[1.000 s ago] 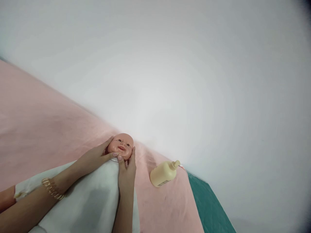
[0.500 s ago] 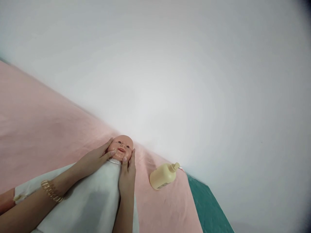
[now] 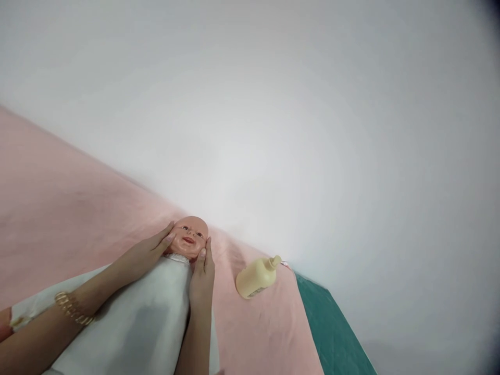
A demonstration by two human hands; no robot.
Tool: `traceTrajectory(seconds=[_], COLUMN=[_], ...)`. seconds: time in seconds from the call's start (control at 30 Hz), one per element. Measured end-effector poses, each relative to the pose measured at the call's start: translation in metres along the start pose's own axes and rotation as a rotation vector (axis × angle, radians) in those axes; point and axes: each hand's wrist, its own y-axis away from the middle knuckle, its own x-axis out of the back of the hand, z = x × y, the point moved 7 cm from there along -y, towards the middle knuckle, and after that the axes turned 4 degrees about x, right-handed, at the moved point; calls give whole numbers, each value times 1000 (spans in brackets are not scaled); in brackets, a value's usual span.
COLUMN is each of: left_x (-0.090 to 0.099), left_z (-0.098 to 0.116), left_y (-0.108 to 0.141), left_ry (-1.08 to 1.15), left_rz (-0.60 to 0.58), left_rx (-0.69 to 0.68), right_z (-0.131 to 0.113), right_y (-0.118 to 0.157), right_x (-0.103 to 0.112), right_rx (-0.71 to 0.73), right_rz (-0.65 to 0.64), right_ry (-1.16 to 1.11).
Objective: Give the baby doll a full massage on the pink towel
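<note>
A baby doll (image 3: 191, 250) lies on its back in a white garment (image 3: 156, 297), its bald head toward the wall. My left hand (image 3: 146, 255) rests along one side of the doll's head, with the thumb at the cheek. On the opposite side, my right hand (image 3: 203, 273) presses its fingers and thumb to the other cheek. Between them the two hands hold the head; the fingertips behind it are hidden. A pale yellow pump bottle (image 3: 255, 278) stands to the right, apart from both hands.
A pink sheet (image 3: 258, 333) lies under the doll and bottle. Beyond its right edge shows a green surface (image 3: 332, 323). The white wall (image 3: 273, 130) rises right behind the doll's head. A beaded bracelet (image 3: 74, 308) circles my left wrist.
Both thumbs have slid outward across the doll's face, from near the mouth and chin to the cheeks. The whole view has shifted slightly; the bottle stands where it was.
</note>
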Motion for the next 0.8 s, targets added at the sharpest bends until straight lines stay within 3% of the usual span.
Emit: traceTrajectory(seconds=[0.13,0.5,0.67,0.8], left_x=[1,10,30,43], left_z=[2,23,30,66], left_y=[1,9,9,27], left_ry=[-10,-117,-195,-367], left_rz=[-104,-108,52,127], left_rx=[73,33,16,-101], right_z=[-1,-15,-14,2], right_y=[0,4,4,-1], right_x=[-3,-2,-2,-5], right_rx=[2,15,16,53], right_rz=[2,-11,-33,-85], right_ry=[-12,47,38,25])
